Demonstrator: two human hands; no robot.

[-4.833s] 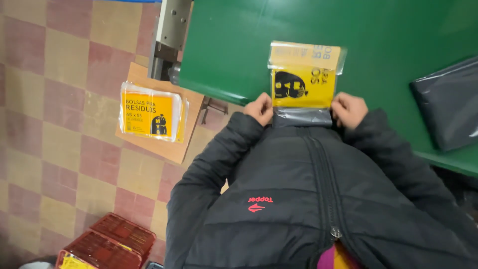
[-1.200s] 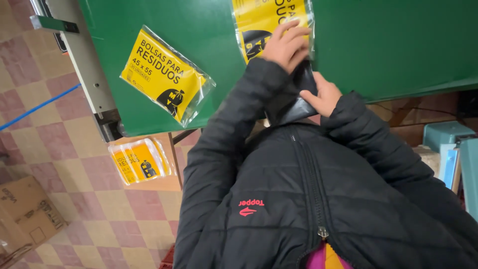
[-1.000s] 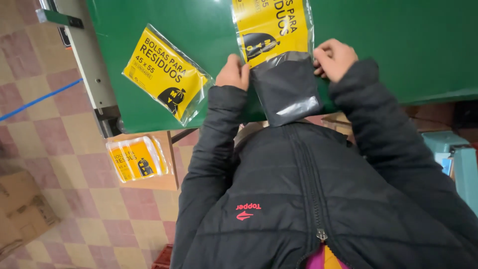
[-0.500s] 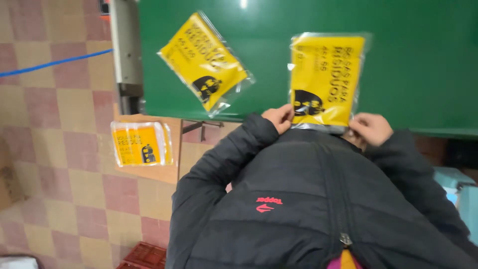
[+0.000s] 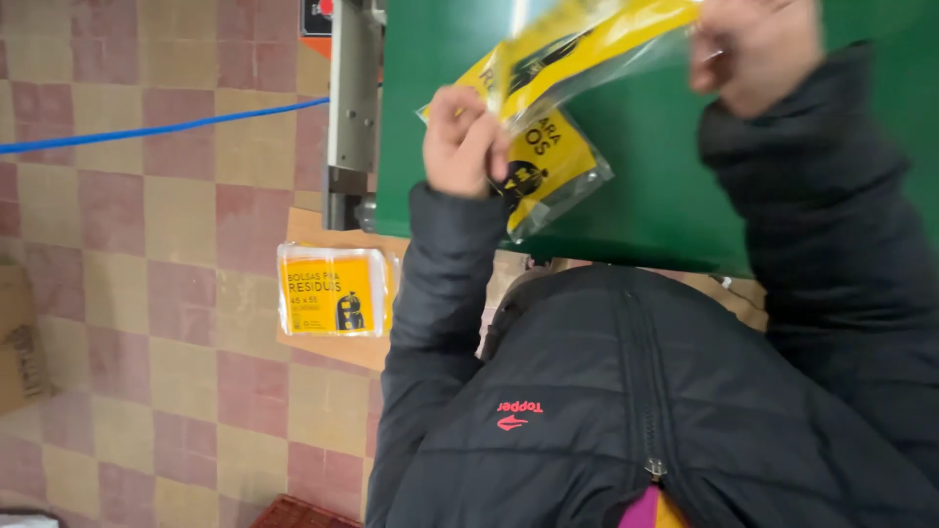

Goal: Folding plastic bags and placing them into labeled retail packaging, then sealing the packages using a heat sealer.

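Observation:
My left hand (image 5: 462, 142) and my right hand (image 5: 751, 49) each grip an end of a clear plastic pack with a yellow printed label (image 5: 597, 44), held tilted and blurred above the green table (image 5: 665, 186). Under it, a second yellow-labelled pack (image 5: 548, 171) lies flat on the table, right beside my left hand. My black padded jacket fills the lower right of the view.
A third yellow-labelled pack (image 5: 333, 290) lies on a brown cardboard sheet (image 5: 328, 342) on the checkered tile floor. A grey metal machine post (image 5: 352, 108) stands at the table's left edge. A blue cord (image 5: 147, 132) crosses the floor. A cardboard box (image 5: 20, 337) sits at far left.
The pack I held flat at the table's near edge is now lifted and swung left, tilted over the other pack. The view has shifted and moved closer.

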